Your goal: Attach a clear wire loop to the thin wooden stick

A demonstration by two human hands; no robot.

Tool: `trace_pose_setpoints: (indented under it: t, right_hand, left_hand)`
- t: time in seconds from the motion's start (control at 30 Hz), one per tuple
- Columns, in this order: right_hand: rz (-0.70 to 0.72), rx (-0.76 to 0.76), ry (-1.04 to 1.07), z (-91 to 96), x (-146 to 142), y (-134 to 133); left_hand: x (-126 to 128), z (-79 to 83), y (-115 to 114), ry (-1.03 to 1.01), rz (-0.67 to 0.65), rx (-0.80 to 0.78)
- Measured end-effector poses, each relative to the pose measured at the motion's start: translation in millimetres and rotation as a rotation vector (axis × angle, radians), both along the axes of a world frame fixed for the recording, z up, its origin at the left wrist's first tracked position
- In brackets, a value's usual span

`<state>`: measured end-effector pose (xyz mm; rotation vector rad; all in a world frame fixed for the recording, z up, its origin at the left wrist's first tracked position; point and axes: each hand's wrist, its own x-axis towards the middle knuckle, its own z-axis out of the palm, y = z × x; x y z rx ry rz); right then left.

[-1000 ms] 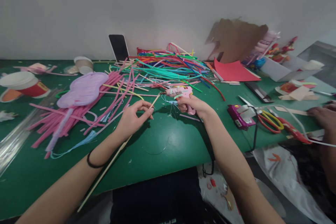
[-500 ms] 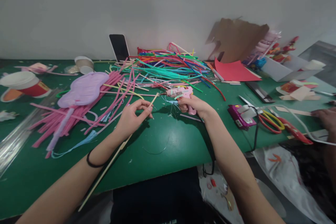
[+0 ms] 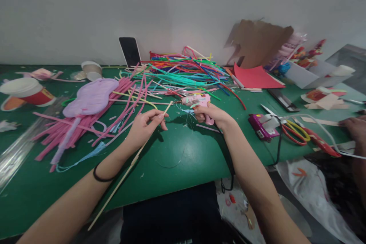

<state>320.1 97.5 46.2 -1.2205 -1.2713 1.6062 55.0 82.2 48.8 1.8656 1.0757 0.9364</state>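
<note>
Between the fingers of my left hand (image 3: pixel 148 126) is a thin pale wooden stick (image 3: pixel 120 183), slanting from the table's front edge up to its tip near the middle. My right hand (image 3: pixel 210 115) is wrapped round the grip of a pink hot glue gun (image 3: pixel 197 101). The gun's nozzle points left, right by the stick's upper tip; whether they touch I cannot tell. Below the gun, light blue threads (image 3: pixel 187 111) lie on the green table (image 3: pixel 177 175). To the left, a fluffy lilac paddle-shaped piece (image 3: pixel 90 97) rests on pink pipe cleaners (image 3: pixel 57 133).
Multicoloured pipe cleaners (image 3: pixel 183 74) are heaped at the back beside a leaning phone (image 3: pixel 130 51). Paper cups (image 3: pixel 28 91) stand at the left. On the right lie a purple power adapter (image 3: pixel 263 126), scissors (image 3: pixel 296 131), cables and red paper (image 3: pixel 256 76). Another person's hand (image 3: pixel 354 127) is at the far right.
My left hand has turned slightly, and the stick's lower end has swung a little to the right. The glue gun and my right hand have stayed nearly still.
</note>
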Motion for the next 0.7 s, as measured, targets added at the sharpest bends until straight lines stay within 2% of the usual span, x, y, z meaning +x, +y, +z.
trace_pose_setpoints:
  t: [0.27,0.57,0.7]
  right_hand:
    - [0.003,0.003,-0.039,0.7,0.7,-0.4]
    - [0.020,0.016,-0.023,2.8,1.2,-1.8]
    - [0.022,0.001,-0.031,4.8,0.8,-2.3]
  left_hand:
    - [2.7,-0.3,-2.3,-0.119,-0.036,-0.131]
    - [4.3,2.2,-3.8,-0.102,-0.010,-0.202]
    - [4.9,1.5,-3.6,-0.094,-0.024,-0.177]
